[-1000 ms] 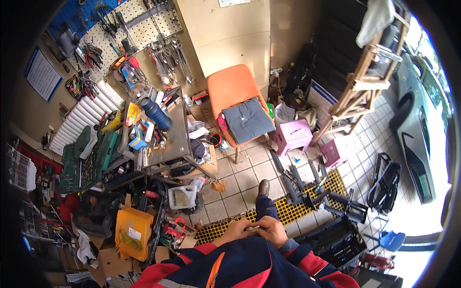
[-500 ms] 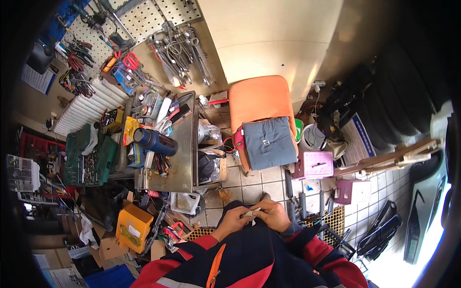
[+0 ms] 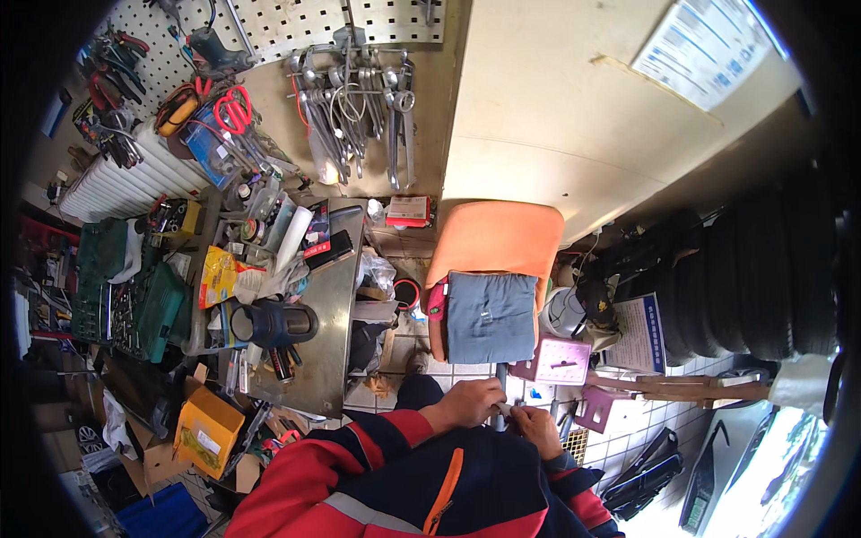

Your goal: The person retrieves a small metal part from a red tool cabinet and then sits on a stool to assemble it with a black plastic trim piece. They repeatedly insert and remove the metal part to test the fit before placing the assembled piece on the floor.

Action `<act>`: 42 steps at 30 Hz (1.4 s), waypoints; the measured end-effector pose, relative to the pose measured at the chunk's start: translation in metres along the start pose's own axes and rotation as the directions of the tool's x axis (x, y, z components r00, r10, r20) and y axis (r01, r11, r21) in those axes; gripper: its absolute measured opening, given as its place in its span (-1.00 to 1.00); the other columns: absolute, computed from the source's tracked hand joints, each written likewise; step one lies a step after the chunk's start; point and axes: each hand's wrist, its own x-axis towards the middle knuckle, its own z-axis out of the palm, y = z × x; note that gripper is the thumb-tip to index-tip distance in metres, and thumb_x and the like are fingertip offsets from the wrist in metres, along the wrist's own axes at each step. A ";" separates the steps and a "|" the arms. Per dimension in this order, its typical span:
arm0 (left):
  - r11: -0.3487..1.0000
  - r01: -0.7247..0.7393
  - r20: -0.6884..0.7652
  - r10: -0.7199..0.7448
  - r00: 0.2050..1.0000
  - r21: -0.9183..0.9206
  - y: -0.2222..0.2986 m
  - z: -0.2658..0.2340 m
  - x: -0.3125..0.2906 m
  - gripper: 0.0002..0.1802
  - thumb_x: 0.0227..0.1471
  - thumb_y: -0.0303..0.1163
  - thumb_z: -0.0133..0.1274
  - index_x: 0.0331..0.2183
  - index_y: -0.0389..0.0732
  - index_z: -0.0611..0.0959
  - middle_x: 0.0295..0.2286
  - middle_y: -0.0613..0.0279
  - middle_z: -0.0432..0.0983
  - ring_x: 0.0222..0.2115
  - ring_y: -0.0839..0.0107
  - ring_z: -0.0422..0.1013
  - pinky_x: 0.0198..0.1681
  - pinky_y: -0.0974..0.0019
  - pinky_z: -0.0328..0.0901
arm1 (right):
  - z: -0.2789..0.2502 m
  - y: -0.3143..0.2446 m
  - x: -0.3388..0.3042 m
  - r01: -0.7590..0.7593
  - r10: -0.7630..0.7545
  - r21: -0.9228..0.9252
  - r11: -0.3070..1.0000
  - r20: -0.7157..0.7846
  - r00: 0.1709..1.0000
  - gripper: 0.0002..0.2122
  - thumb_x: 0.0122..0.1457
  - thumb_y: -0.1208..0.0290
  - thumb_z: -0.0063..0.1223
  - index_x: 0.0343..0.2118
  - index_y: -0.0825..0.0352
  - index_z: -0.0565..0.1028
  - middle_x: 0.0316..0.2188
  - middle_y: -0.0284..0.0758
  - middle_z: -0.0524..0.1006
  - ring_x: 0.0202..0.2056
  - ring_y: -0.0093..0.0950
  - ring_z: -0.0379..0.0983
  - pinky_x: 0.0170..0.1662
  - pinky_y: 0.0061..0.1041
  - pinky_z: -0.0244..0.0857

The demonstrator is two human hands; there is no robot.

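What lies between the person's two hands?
In the head view, a small pale piece lies between the left hand and the right hand; it is too small to identify.

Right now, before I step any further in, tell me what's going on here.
A person in a navy and red jacket has the left hand and right hand close together, pinching a small pale item too small to make out. Just ahead stands an orange chair with a grey cushion on its seat. To the left is a cluttered metal table.
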 end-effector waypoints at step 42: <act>0.689 0.424 0.039 -0.500 0.865 -0.588 -0.073 -0.087 -0.102 -0.59 0.07 -0.25 0.37 -0.09 -0.27 0.77 -0.27 0.04 0.73 -0.26 0.24 0.65 -0.14 0.20 0.49 | 0.079 -0.110 0.080 0.443 -0.306 -0.430 0.787 0.351 0.885 -0.67 0.36 0.18 0.25 -0.22 0.43 0.70 -0.52 -0.14 0.67 -0.49 -0.32 0.61 -0.35 -0.22 0.40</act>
